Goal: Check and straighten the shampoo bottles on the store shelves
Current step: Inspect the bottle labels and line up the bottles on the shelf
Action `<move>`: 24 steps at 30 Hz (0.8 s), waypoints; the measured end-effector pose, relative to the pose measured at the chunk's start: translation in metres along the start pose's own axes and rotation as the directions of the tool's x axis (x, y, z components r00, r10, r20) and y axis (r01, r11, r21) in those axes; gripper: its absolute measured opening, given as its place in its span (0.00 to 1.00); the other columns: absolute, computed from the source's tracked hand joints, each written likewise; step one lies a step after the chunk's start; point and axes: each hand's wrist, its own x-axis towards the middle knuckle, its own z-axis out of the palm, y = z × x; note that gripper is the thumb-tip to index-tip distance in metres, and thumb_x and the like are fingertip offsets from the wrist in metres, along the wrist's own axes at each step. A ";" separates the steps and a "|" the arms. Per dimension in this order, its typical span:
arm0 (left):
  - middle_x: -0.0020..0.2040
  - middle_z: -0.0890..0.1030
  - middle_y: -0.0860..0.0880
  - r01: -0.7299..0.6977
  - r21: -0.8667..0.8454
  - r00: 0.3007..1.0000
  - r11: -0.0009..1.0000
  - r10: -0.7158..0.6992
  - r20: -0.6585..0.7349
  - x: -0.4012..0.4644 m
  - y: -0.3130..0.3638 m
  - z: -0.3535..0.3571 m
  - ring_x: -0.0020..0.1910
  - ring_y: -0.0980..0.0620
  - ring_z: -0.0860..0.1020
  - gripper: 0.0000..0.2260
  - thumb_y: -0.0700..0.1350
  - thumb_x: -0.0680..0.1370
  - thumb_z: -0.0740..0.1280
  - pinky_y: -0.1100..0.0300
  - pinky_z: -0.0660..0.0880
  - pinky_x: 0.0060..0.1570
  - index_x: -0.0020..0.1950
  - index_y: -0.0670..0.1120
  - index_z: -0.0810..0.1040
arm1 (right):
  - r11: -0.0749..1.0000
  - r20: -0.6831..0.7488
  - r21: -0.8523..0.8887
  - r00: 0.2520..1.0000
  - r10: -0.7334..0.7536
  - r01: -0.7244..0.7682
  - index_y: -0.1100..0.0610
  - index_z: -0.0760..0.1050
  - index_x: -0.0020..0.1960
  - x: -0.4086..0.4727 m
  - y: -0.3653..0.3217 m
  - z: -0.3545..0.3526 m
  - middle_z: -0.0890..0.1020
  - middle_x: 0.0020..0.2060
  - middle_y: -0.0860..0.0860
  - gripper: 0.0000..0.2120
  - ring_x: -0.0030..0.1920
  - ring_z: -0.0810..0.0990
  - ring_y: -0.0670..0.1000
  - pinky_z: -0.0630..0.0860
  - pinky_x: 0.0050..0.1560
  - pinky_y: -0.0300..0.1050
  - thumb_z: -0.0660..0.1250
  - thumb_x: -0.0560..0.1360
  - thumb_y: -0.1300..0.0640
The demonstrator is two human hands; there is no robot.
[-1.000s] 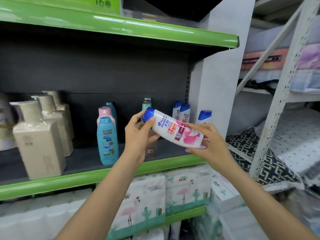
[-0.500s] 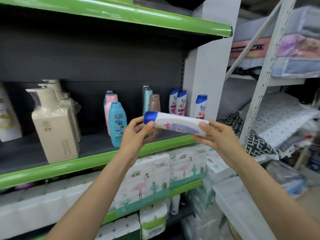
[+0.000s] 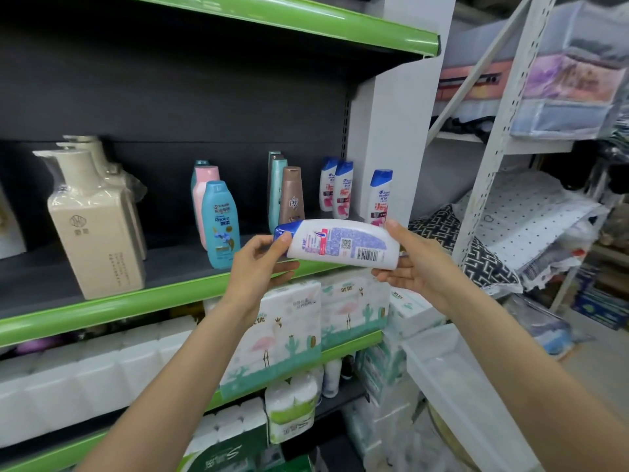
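Both arms are stretched out in front of me, holding a white shampoo bottle sideways just off the front edge of the green-lipped shelf. My left hand grips the blue-cap end, thumb pressed on the cap and fingers curled underneath. My right hand grasps the base end, thumb on top, fingers cupped below. The back label faces me, barcode and QR code showing.

On the shelf behind it, the near the right end has three matching white bottles with blue caps standing upright, then a brown tube with a teal one behind, then a blue Rejoice bottle in front of a pink one. Toward the left sit boxy cream pump bottles, glossy, with plastic wrap on the pumps.

Below are soft tissue packs with flamingo prints. Off to the right, a white metal rack holds bagged bedding.
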 end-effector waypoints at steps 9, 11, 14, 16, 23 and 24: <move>0.61 0.79 0.41 0.058 -0.271 0.993 0.961 -0.027 0.118 0.003 0.002 0.007 0.60 0.46 0.77 0.17 0.31 0.77 0.62 0.62 0.76 0.56 0.65 0.36 0.73 | 0.987 0.051 0.019 0.986 -0.162 0.161 0.61 0.78 0.55 -0.004 0.010 -0.011 0.82 0.52 0.57 0.16 0.49 0.84 0.53 0.80 0.52 0.45 0.73 0.68 0.64; 0.61 0.78 0.41 0.073 -0.300 0.992 0.951 -0.039 0.117 0.003 0.001 0.008 0.60 0.47 0.78 0.17 0.30 0.76 0.62 0.61 0.76 0.56 0.66 0.36 0.72 | 0.968 0.016 -0.105 0.974 -0.226 0.227 0.57 0.79 0.53 -0.004 0.012 -0.011 0.83 0.52 0.53 0.17 0.49 0.83 0.51 0.80 0.53 0.47 0.75 0.66 0.65; 0.61 0.79 0.42 0.130 -0.359 0.988 0.924 -0.093 0.119 0.004 -0.004 0.008 0.56 0.49 0.79 0.18 0.33 0.77 0.63 0.58 0.77 0.54 0.67 0.38 0.72 | 0.864 0.033 -0.355 0.928 -0.371 0.357 0.52 0.78 0.50 -0.004 0.014 -0.010 0.81 0.52 0.48 0.19 0.51 0.82 0.48 0.80 0.51 0.43 0.78 0.62 0.66; 0.60 0.80 0.43 0.165 -0.379 0.983 0.911 -0.120 0.138 0.003 -0.006 0.008 0.54 0.48 0.81 0.18 0.35 0.77 0.65 0.55 0.79 0.52 0.67 0.42 0.73 | 0.724 0.092 -0.495 0.858 -0.506 0.480 0.50 0.75 0.49 -0.003 0.017 -0.008 0.78 0.52 0.43 0.21 0.55 0.78 0.45 0.78 0.53 0.36 0.77 0.63 0.67; 0.53 0.82 0.44 -0.021 -0.239 0.999 0.971 0.028 0.023 0.006 -0.003 0.021 0.50 0.49 0.83 0.16 0.36 0.74 0.68 0.57 0.81 0.41 0.58 0.51 0.75 | 0.467 0.166 -0.662 0.723 -0.671 0.585 0.56 0.74 0.57 0.008 0.029 -0.011 0.72 0.52 0.47 0.26 0.51 0.73 0.37 0.73 0.54 0.32 0.78 0.62 0.66; 0.53 0.82 0.45 -0.053 -0.215 0.998 0.975 0.059 0.021 0.007 -0.002 0.023 0.49 0.50 0.83 0.16 0.36 0.74 0.68 0.57 0.81 0.41 0.58 0.51 0.75 | 0.487 0.151 -0.669 0.743 -0.652 0.562 0.55 0.73 0.57 0.010 0.031 -0.012 0.72 0.52 0.47 0.26 0.51 0.73 0.39 0.74 0.54 0.35 0.78 0.62 0.65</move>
